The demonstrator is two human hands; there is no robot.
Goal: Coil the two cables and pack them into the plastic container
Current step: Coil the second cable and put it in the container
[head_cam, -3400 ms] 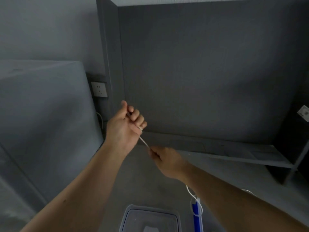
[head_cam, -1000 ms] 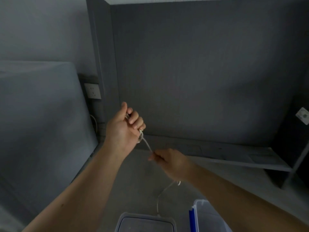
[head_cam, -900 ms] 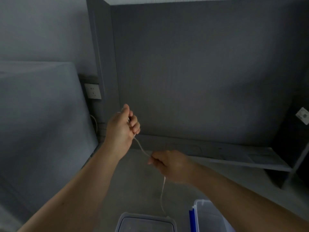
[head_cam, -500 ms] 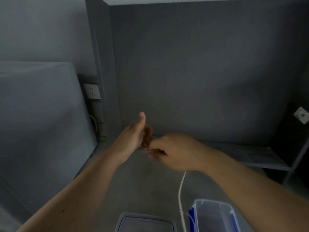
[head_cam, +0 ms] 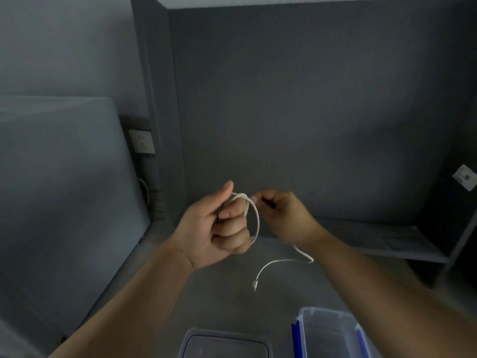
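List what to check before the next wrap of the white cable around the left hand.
1. Coil secured: left hand grips the loops of the white cable. Ok.
2. Feed controlled: right hand pinches the cable beside the coil. Ok.
3. Tail free: plug dangles in the air, unsnagged. Ok.
4. Destination: plastic container stands open below. Ok.
5. Whereabouts of second cable: not in view. Cannot tell.
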